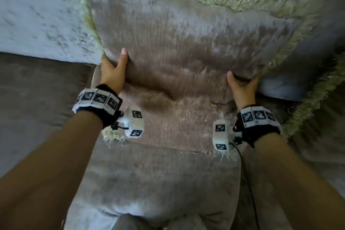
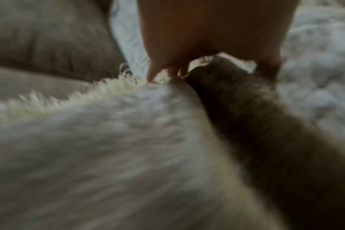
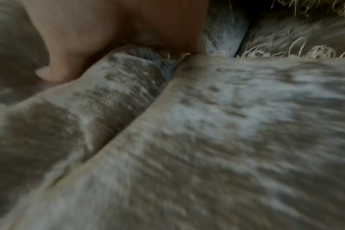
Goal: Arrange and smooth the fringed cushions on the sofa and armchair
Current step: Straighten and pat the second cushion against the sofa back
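Observation:
A large taupe velvet cushion (image 1: 177, 33) with pale green fringe stands tilted against the sofa back. My left hand (image 1: 113, 70) grips its lower left corner, thumb on the front face, fingers hidden behind. My right hand (image 1: 241, 85) grips the lower right corner the same way. A second, flatter fringed cushion (image 1: 177, 127) lies on the seat just below. The left wrist view shows my left hand (image 2: 207, 46) holding the cushion corner (image 2: 226, 80) beside cream fringe (image 2: 112, 85). Blurred in the right wrist view, my right hand (image 3: 112, 34) pinches a velvet fold (image 3: 128, 65).
A pale grey-blue cushion (image 1: 37, 15) leans at the back left. At the right edge sits another fringed cushion (image 1: 321, 99). The grey-brown sofa seat (image 1: 37, 108) stretches left, and its front edge (image 1: 149, 192) lies between my forearms. A black cable (image 1: 248, 183) trails from my right wrist.

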Motion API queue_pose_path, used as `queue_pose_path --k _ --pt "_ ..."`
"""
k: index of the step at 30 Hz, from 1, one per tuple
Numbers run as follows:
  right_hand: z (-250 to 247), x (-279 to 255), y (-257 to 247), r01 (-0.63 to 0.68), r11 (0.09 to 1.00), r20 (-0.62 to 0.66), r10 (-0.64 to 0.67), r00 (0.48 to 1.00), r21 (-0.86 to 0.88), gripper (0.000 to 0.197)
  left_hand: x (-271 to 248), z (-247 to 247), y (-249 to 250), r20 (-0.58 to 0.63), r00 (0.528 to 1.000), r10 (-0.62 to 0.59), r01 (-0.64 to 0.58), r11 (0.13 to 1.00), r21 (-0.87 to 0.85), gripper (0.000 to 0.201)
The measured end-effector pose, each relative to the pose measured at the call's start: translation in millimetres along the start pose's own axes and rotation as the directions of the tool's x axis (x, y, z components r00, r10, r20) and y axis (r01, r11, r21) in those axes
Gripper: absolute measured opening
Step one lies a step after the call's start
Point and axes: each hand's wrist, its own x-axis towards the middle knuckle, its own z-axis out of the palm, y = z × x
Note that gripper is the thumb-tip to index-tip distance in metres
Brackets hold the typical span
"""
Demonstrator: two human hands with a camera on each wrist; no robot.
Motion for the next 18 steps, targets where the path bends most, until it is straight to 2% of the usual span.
queue_pose_path --k 1,3,5,7,8,10,15,16,17,18 --pt "-0.8 1.7 -2.4 0.008 0.999 -0.013 -0.008 1.000 0.039 0.106 -2.2 1.4 8.0 0.000 1.000 -0.013 0.013 0.998 0.060 0.101" --pt "-9.5 -1.6 -6.6 0.022 0.995 -0.036 -0.019 0.999 0.093 0.080 -6.3 -0.3 15.9 -0.080 0.997 0.016 -0.001 0.983 0.185 0.090" --pt "-24.5 -4.7 -12.0 0.104 0.993 -0.087 -0.100 0.991 0.053 0.051 -14.2 -9.3 23.1 -0.151 0.985 0.078 -0.051 0.983 0.175 0.074" --pt "-41.7 -9.7 -20.5 0.187 0.982 -0.122 -0.183 0.976 0.021 0.040 -16.8 -19.0 29.2 -0.179 0.977 0.119 -0.097 0.987 0.126 0.057" --pt "-46.7 -12.6 -23.9 0.218 0.976 -0.124 -0.214 0.969 0.016 0.040 -18.6 -23.3 34.1 -0.192 0.973 0.128 -0.108 0.988 0.110 0.049" --pt "-47.2 -17.3 -27.0 0.235 0.972 -0.116 -0.235 0.965 -0.014 0.043 -18.2 -29.3 37.0 -0.232 0.960 0.158 -0.125 0.981 0.150 0.051" --pt "-20.5 -15.2 -15.6 0.071 0.968 -0.039 -0.083 0.996 -0.242 0.061 -13.9 -30.3 16.7 -0.252 0.956 0.150 -0.062 0.943 0.328 0.057" --pt "-17.6 -16.4 -17.3 0.066 0.943 -0.082 -0.098 0.992 -0.327 0.063 -15.8 -29.3 13.5 -0.258 0.944 0.204 -0.105 0.930 0.353 0.057" --pt "-16.3 -21.4 -23.6 0.092 0.913 -0.158 -0.166 0.973 -0.397 0.062 -19.2 -27.7 12.0 -0.266 0.924 0.275 -0.160 0.909 0.385 0.058" --pt "-15.5 -29.1 -31.9 0.175 0.882 -0.223 -0.295 0.929 -0.438 0.058 -26.0 -25.0 13.1 -0.255 0.909 0.330 -0.200 0.882 0.426 0.060"
